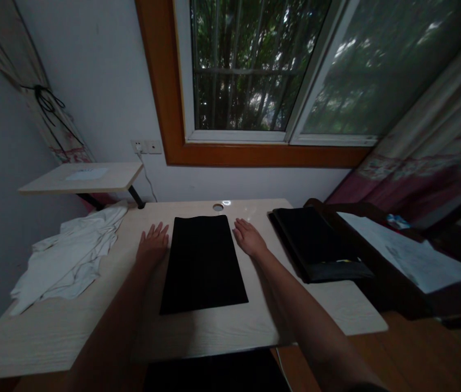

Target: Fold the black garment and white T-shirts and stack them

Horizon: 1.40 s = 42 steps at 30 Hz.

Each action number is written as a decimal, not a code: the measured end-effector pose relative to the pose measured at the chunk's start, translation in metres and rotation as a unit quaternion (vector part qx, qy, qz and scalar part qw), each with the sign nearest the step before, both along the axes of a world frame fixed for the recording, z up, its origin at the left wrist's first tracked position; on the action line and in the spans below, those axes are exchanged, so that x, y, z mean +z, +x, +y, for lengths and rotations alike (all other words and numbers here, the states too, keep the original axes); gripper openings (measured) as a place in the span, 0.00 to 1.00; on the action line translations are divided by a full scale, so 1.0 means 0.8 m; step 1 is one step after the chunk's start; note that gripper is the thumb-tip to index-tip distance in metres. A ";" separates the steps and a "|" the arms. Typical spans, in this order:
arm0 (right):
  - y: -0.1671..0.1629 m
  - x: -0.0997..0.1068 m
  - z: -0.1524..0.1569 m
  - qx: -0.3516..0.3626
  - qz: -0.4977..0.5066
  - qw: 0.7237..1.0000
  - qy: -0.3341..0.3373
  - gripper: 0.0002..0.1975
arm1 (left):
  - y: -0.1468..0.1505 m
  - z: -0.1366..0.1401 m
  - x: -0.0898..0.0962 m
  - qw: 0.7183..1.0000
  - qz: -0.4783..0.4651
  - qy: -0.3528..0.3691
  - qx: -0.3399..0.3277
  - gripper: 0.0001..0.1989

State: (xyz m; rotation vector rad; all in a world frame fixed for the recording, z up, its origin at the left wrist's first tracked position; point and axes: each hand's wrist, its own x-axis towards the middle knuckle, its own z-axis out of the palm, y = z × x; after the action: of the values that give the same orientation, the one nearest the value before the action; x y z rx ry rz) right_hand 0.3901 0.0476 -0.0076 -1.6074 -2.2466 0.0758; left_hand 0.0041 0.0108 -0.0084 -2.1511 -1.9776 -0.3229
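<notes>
A flat black rectangular sheet or mat (203,264) lies in the middle of the pale wooden desk (230,332); its material is too dark to make out. My left hand (154,242) rests palm down on the desk just left of the sheet's upper part, fingers spread. On the other side, my right hand (250,238) lies flat near the sheet's upper right edge, fingers stretched out. Neither hand holds anything. To the right sits a black folder-like stack (315,242) with a grey lower edge. Crumpled white cloth (71,253) covers part of the desk's left side.
A raised shelf (120,177) with a paper (87,174) stands at the back left. A plugged-in cable (148,179) hangs behind it. Right of the desk, a dark piece of furniture carries a white sheet (405,250). A window (250,71) is ahead.
</notes>
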 end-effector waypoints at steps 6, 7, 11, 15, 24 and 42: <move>0.009 -0.003 -0.026 0.008 -0.002 1.000 0.023 0.25 | -0.003 -0.020 0.002 1.000 0.013 0.003 -0.004 0.27; 0.010 -0.003 -0.031 0.009 0.000 1.000 0.026 0.25 | -0.002 -0.025 0.003 1.000 0.014 0.001 -0.004 0.27; 0.014 -0.004 -0.049 0.009 0.010 0.999 0.040 0.24 | 0.000 -0.045 0.009 1.000 0.020 -0.011 0.002 0.26; 0.016 -0.005 -0.062 0.007 0.011 0.999 0.048 0.24 | 0.000 -0.063 0.011 0.999 0.024 -0.023 -0.005 0.26; 0.017 -0.003 -0.066 0.011 0.043 0.998 0.053 0.23 | -0.001 -0.084 0.008 0.999 0.029 -0.037 -0.010 0.26; 0.019 0.003 -0.073 0.013 0.086 0.994 0.069 0.18 | -0.008 -0.086 0.002 1.000 -0.006 -0.022 -0.010 0.24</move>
State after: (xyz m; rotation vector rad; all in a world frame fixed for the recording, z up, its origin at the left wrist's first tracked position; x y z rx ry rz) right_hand 0.4053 -0.0107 -0.0050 -1.4424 -2.0934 0.0613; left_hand -0.0024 -0.0583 -0.0071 -2.2025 -1.9897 -0.2982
